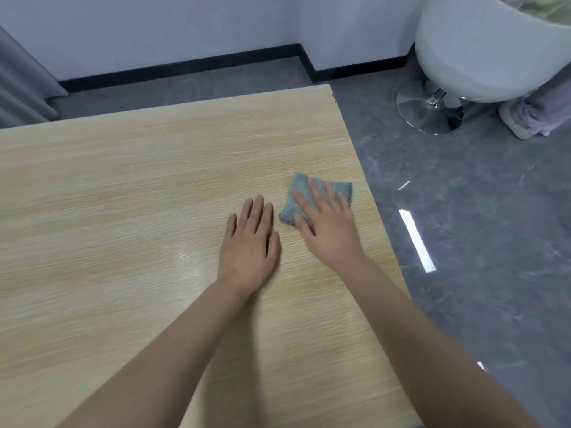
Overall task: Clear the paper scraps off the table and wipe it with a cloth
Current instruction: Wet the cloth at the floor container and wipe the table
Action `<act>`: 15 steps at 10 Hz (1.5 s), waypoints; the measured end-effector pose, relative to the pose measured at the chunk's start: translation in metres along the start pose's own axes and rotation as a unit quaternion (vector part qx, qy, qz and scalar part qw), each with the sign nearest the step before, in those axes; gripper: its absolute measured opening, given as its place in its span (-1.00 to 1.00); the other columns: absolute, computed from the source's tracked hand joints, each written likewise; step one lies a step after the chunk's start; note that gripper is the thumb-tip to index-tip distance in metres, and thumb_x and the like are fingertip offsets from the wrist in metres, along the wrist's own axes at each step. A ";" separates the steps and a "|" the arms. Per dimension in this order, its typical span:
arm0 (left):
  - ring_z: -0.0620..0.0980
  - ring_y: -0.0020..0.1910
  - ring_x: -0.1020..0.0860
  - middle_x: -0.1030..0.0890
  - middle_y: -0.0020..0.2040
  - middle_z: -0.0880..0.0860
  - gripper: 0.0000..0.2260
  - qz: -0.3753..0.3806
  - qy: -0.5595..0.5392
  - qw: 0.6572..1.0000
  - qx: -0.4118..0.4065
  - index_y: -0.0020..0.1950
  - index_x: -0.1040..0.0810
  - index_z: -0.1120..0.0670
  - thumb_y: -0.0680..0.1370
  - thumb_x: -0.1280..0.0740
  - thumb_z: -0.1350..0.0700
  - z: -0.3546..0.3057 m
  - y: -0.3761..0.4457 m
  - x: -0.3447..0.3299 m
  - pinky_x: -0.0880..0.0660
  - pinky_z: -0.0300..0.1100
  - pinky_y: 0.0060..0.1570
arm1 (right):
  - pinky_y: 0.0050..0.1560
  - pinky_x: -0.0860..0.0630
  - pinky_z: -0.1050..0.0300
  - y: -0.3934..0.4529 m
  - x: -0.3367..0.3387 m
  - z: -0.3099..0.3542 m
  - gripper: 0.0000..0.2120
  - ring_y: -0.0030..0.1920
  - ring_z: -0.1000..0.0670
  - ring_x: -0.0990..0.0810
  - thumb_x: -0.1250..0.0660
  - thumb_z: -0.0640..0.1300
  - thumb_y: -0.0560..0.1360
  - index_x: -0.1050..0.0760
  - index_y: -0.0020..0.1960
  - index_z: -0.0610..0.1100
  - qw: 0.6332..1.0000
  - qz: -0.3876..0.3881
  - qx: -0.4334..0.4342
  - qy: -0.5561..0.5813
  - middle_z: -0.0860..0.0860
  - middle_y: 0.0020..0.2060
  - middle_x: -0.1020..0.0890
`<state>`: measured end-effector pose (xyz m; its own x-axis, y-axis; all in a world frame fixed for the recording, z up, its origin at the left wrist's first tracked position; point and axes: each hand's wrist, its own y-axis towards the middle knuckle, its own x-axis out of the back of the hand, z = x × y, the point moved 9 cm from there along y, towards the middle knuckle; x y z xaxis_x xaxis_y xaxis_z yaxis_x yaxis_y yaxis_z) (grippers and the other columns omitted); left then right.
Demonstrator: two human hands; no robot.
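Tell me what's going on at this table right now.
A person is wiping a light wooden table. Their right hand presses flat on a small blue-grey cloth near the table's right edge, fingers straight. The left hand rests flat on the bare wood just beside it, holding nothing. No paper scraps show on the visible tabletop. A white swivel chair stands on the grey floor beyond.

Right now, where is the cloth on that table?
In the head view, the blue-grey cloth lies flat near the table's right edge, under the fingers of the right hand, with the left hand flat on the wood just beside it.
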<state>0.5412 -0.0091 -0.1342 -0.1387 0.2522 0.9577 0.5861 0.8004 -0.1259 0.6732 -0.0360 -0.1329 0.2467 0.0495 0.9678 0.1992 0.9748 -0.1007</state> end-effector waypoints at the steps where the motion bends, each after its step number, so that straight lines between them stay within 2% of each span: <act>1: -0.05 0.52 0.09 -0.02 0.55 0.02 -0.45 -0.022 0.005 1.000 0.017 0.54 -0.05 0.09 0.58 0.19 -0.07 0.000 -0.004 -0.003 0.16 -0.05 0.46 | 0.45 0.31 0.05 -0.014 -0.004 0.009 -0.50 0.52 0.00 0.11 0.15 0.20 0.58 -0.05 0.50 0.17 0.998 0.022 0.060 -0.013 0.08 0.52 -0.01; 2: -0.08 0.52 0.13 0.03 0.55 -0.01 -0.44 -0.018 0.000 1.000 0.020 0.55 -0.02 0.06 0.57 0.21 -0.08 0.001 -0.003 -0.005 0.19 -0.06 0.47 | 0.45 0.30 -0.01 -0.006 0.005 -0.031 -0.53 0.53 -0.02 0.12 0.11 0.19 0.60 -0.06 0.50 0.16 1.000 0.002 -0.008 -0.001 0.06 0.53 -0.01; 3: -0.13 0.50 0.19 0.05 0.55 -0.03 -0.43 -0.015 -0.010 1.000 0.024 0.55 0.01 0.03 0.55 0.23 -0.09 0.001 -0.002 -0.004 0.22 -0.08 0.47 | 0.50 0.20 -0.03 0.005 0.014 -0.074 -0.56 0.53 -0.03 0.11 0.04 0.10 0.63 -0.08 0.50 0.13 0.991 -0.024 -0.118 0.052 0.05 0.53 0.01; 4: -0.14 0.49 0.23 0.09 0.55 -0.04 -0.42 -0.007 -0.010 1.000 0.023 0.55 0.04 0.03 0.54 0.25 -0.10 0.001 -0.003 -0.005 0.24 -0.08 0.48 | 0.50 0.14 0.02 0.010 0.012 -0.079 -0.56 0.53 -0.04 0.11 0.09 0.05 0.65 -0.04 0.52 0.06 0.982 -0.030 -0.173 0.069 0.02 0.54 0.03; 5: -0.11 0.51 0.19 0.07 0.56 -0.04 -0.42 -0.009 -0.005 1.000 0.026 0.55 0.03 0.03 0.54 0.24 -0.09 0.001 -0.002 -0.004 0.23 -0.08 0.47 | 0.50 0.14 -0.02 0.010 0.011 -0.044 -0.54 0.53 -0.09 0.07 0.13 0.05 0.64 -0.04 0.53 0.00 0.992 -0.040 -0.121 0.016 -0.03 0.53 -0.02; 6: -0.10 0.52 0.15 0.04 0.56 -0.03 -0.43 -0.014 -0.007 1.000 0.024 0.55 -0.01 0.04 0.54 0.20 -0.07 0.000 -0.003 -0.003 0.22 -0.09 0.47 | 0.47 0.18 0.05 -0.003 -0.002 0.013 -0.53 0.53 -0.05 0.05 0.09 0.07 0.63 -0.07 0.52 0.02 1.000 -0.004 0.030 0.009 0.01 0.52 -0.06; 7: -0.09 0.52 0.12 0.02 0.56 -0.01 -0.43 -0.021 -0.002 1.000 0.023 0.54 -0.03 0.05 0.53 0.18 -0.07 0.001 -0.003 -0.003 0.21 -0.08 0.47 | 0.47 0.21 0.08 -0.012 -0.005 0.023 -0.51 0.52 0.02 0.05 0.10 0.16 0.59 -0.09 0.51 0.10 0.994 0.023 0.109 0.013 0.07 0.52 -0.07; 8: -0.07 0.53 0.13 0.02 0.56 -0.02 -0.44 -0.018 -0.004 1.000 0.024 0.55 -0.02 0.05 0.55 0.18 -0.07 0.001 -0.002 -0.003 0.21 -0.08 0.46 | 0.45 0.27 0.03 0.006 0.002 -0.021 -0.50 0.53 -0.01 0.10 0.08 0.21 0.59 -0.05 0.50 0.14 0.999 0.010 0.032 0.004 0.06 0.53 -0.02; 9: -0.08 0.53 0.15 0.05 0.56 -0.03 -0.47 -0.013 -0.006 1.000 0.024 0.55 0.01 0.04 0.57 0.15 -0.05 0.000 -0.003 -0.003 0.22 -0.09 0.47 | 0.46 0.28 -0.06 0.024 0.010 -0.067 -0.53 0.52 -0.03 0.16 0.06 0.18 0.61 -0.03 0.50 0.17 0.994 0.007 -0.107 0.035 0.05 0.54 0.04; 10: -0.09 0.52 0.16 0.06 0.56 -0.03 -0.47 -0.013 -0.012 1.000 0.024 0.55 0.01 0.04 0.58 0.14 -0.05 0.001 -0.003 -0.002 0.22 -0.09 0.47 | 0.49 0.22 -0.08 0.026 0.010 -0.074 -0.53 0.52 -0.04 0.17 0.08 0.15 0.62 -0.01 0.51 0.14 0.985 0.003 -0.163 0.053 0.03 0.54 0.06; 11: -0.08 0.53 0.15 0.05 0.56 -0.02 -0.47 -0.016 -0.010 1.000 0.023 0.55 -0.01 0.04 0.58 0.13 -0.04 0.000 -0.003 -0.002 0.21 -0.08 0.47 | 0.48 0.22 -0.05 0.011 0.009 -0.049 -0.53 0.53 -0.06 0.13 0.07 0.11 0.63 -0.02 0.52 0.09 0.990 -0.024 -0.135 0.029 0.00 0.54 0.03; 12: -0.08 0.53 0.14 0.03 0.56 -0.01 -0.50 -0.018 -0.015 0.999 0.024 0.55 -0.02 0.05 0.61 0.09 -0.01 0.000 -0.003 -0.002 0.21 -0.08 0.47 | 0.47 0.23 0.00 -0.020 0.000 -0.004 -0.52 0.53 -0.04 0.13 0.08 0.08 0.63 -0.01 0.53 0.06 0.999 -0.006 -0.032 0.011 0.01 0.53 0.02; 13: -0.07 0.53 0.14 0.04 0.56 -0.01 -0.52 -0.016 -0.012 1.000 0.020 0.55 -0.01 0.06 0.63 0.06 0.02 -0.001 -0.004 0.000 0.20 -0.08 0.47 | 0.48 0.18 0.04 -0.059 -0.007 0.024 -0.52 0.52 0.00 0.05 0.08 0.06 0.60 -0.13 0.50 0.05 0.998 0.014 0.052 0.032 0.04 0.52 -0.09; 14: -0.07 0.53 0.14 0.04 0.56 -0.01 -0.49 -0.006 -0.021 1.000 0.013 0.55 -0.01 0.06 0.60 0.13 -0.02 -0.001 -0.005 0.001 0.21 -0.09 0.46 | 0.49 0.18 0.08 -0.077 -0.009 0.020 -0.55 0.50 0.13 0.11 0.04 0.09 0.60 -0.18 0.48 0.07 0.992 0.058 0.097 0.063 0.13 0.51 -0.06; 15: -0.08 0.52 0.17 0.08 0.56 -0.02 -0.51 0.031 -0.038 0.999 0.010 0.55 0.02 0.04 0.62 0.12 -0.04 0.002 -0.005 0.001 0.25 -0.11 0.45 | 0.51 0.17 0.05 -0.064 0.000 -0.009 -0.55 0.48 0.17 0.15 0.03 0.08 0.61 -0.13 0.49 0.09 0.993 0.065 0.070 0.075 0.17 0.49 -0.01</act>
<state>0.5364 -0.0117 -0.1329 -0.1633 0.3415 0.9256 0.5790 0.7928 -0.1903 0.6688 -0.1003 -0.1284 0.4025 0.1532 0.9025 0.0260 0.9836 -0.1786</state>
